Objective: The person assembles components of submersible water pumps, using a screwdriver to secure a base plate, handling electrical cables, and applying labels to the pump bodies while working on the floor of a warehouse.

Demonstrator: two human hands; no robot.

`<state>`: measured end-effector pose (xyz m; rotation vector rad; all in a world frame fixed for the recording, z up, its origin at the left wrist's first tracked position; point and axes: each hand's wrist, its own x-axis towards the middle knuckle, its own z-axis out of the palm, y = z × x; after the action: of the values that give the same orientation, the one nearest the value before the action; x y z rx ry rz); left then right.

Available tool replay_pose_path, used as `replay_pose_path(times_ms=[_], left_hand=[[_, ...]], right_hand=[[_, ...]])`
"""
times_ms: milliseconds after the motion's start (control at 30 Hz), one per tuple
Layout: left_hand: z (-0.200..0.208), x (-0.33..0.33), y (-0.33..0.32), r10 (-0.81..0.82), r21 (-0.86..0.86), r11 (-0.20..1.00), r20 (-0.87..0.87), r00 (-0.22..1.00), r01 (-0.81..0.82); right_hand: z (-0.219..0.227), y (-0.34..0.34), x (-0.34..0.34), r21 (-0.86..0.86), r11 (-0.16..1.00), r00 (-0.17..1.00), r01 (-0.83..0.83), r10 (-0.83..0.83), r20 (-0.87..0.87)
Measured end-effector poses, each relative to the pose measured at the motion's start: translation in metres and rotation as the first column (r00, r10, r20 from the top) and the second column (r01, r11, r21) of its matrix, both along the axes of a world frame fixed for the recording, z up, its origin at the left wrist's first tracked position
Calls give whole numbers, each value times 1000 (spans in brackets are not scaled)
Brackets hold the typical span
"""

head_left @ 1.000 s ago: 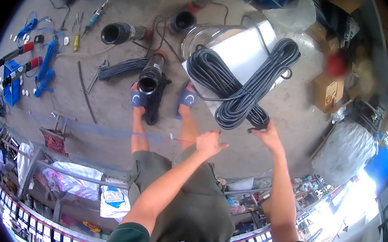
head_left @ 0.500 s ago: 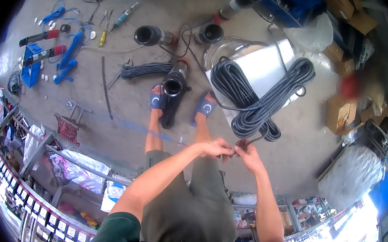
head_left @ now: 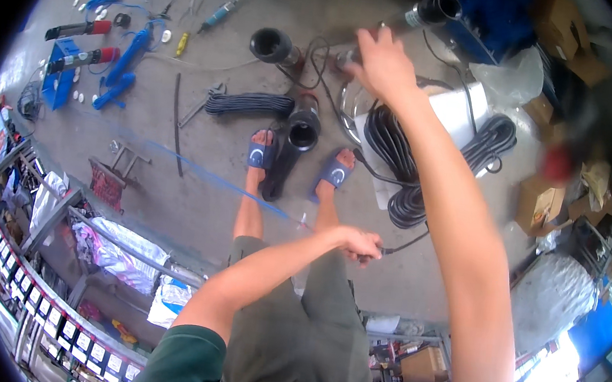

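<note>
My left hand (head_left: 361, 245), in front of my lap, is closed around the end of a black cable (head_left: 408, 244). That cable runs up to the right toward a large black cable coil (head_left: 393, 144), partly covered by my right forearm. Far forward, my right hand (head_left: 386, 64) is stretched out with fingers apart. It hovers over or touches a dark cylindrical pump part (head_left: 344, 58), which it mostly hides; contact cannot be made out. Another black cylinder (head_left: 269, 44) stands to the left, and one more (head_left: 303, 127) is upright between my feet.
A bundled cable (head_left: 249, 104) and a wrench (head_left: 195, 107) lie left of my feet. Farther left are a screwdriver (head_left: 182, 44), blue cords (head_left: 136, 50) and a blue stand (head_left: 59, 74) with red-black tubes. Boxes (head_left: 539, 206) sit at right; a blue line (head_left: 217, 180) crosses the floor.
My right hand has left my left hand and reached far forward to the cylinders. My left hand stays near my lap with the cable. The view has shifted slightly.
</note>
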<state>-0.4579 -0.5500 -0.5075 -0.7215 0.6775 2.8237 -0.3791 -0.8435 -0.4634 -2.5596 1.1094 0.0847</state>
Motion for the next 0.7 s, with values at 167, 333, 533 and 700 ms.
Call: replay_pose_path(times_ms=[167, 333, 533, 700], left_hand=[[-15, 10, 5, 44, -12, 999, 53, 998, -43], [-11, 15, 0, 82, -99, 992, 74, 994, -74], [-11, 25, 2, 152, -338, 938, 194, 969, -79], [-41, 11, -2, 142, -647, 759, 262, 954, 65]], right_hand=[[-15, 4, 9, -3, 999, 999, -47, 47, 10], [-13, 4, 2, 4, 1000, 1000, 2, -2, 16], [-11, 7, 6, 8, 1000, 1000, 20, -20, 11], [-13, 6, 5, 6, 1000, 998, 16, -17, 54]])
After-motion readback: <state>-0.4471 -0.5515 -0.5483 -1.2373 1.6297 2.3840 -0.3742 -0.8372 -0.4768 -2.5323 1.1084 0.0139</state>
